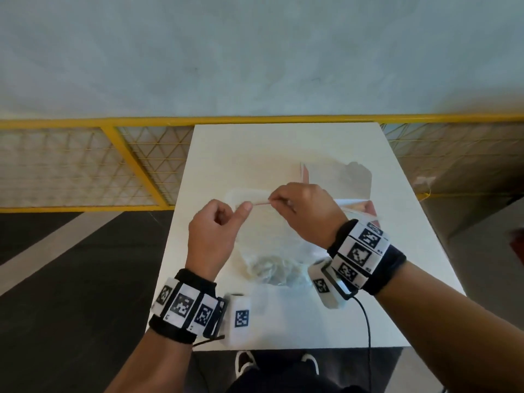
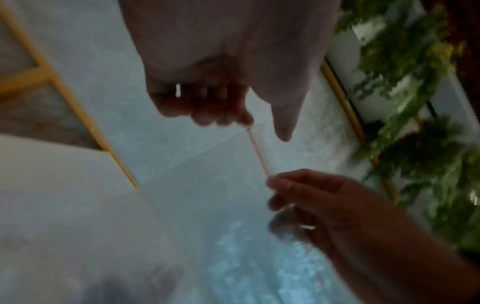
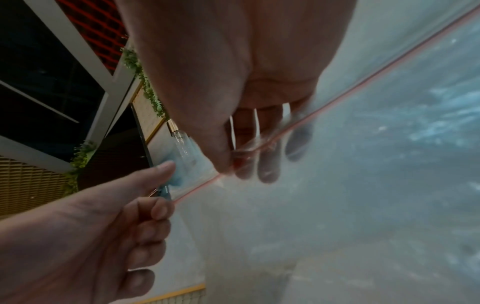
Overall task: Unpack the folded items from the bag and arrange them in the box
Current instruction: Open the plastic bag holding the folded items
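Both hands are raised over the white bench (image 1: 283, 143), pinching the top edge of a clear plastic bag (image 1: 272, 236) along its thin red seal strip (image 1: 259, 204); the left hand (image 1: 211, 231) pinches the strip between thumb and curled forefinger, and the right hand (image 1: 307, 211) pinches it just beside, thumb against fingertips. The bag hangs down to the bench with pale crumpled contents at its bottom; behind the right hand stands a box (image 1: 340, 177), blurred, its inside not discernible.

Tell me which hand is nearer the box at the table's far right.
Right. The right hand pinches the bag's zip strip just in front of the box; the left hand pinches the strip further left.
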The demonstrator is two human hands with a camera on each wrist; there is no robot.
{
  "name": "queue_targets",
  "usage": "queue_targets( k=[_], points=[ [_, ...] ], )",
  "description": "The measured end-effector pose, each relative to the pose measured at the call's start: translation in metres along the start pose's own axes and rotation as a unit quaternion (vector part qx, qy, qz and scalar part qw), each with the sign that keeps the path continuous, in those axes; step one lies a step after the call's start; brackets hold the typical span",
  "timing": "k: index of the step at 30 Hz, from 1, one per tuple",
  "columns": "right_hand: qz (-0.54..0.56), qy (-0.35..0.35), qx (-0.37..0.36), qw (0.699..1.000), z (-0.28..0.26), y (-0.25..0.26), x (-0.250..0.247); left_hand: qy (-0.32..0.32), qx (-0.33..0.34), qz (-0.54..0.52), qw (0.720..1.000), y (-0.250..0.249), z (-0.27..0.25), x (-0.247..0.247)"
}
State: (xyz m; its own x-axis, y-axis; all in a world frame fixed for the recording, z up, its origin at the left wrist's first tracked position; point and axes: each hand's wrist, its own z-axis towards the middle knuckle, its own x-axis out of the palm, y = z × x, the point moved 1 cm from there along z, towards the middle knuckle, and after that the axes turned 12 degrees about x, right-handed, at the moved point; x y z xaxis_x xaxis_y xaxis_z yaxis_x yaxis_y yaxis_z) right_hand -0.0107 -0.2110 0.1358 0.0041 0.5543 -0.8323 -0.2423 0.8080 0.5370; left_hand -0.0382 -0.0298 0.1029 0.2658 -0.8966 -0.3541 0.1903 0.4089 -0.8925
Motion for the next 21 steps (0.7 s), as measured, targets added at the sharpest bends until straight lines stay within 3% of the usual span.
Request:
queue_targets(
  k=[4, 12, 16, 21],
  points=[
    [0.045, 0.003, -0.015, 0.999, -0.010, 0.002, 0.008, 0.019, -0.034, -0.091, 0.995, -0.006, -0.008, 0.002],
    [0.032, 0.058, -0.069, 0.995, -0.007, 0.005, 0.005, -0.013, -0.136, -0.203, 0.970, -0.007, -0.001, 0.014],
    [0.013, 0.151, 0.036, 0.988, 0.002, 0.008, -0.007, -0.004, -0.133, -0.199, 0.971, -0.009, 0.002, 0.017],
    [0.041, 0.148, 0.095, 0.984, 0.024, 0.016, -0.013, 0.018, -0.099, -0.204, 0.974, -0.012, 0.002, 0.020]
  ],
)
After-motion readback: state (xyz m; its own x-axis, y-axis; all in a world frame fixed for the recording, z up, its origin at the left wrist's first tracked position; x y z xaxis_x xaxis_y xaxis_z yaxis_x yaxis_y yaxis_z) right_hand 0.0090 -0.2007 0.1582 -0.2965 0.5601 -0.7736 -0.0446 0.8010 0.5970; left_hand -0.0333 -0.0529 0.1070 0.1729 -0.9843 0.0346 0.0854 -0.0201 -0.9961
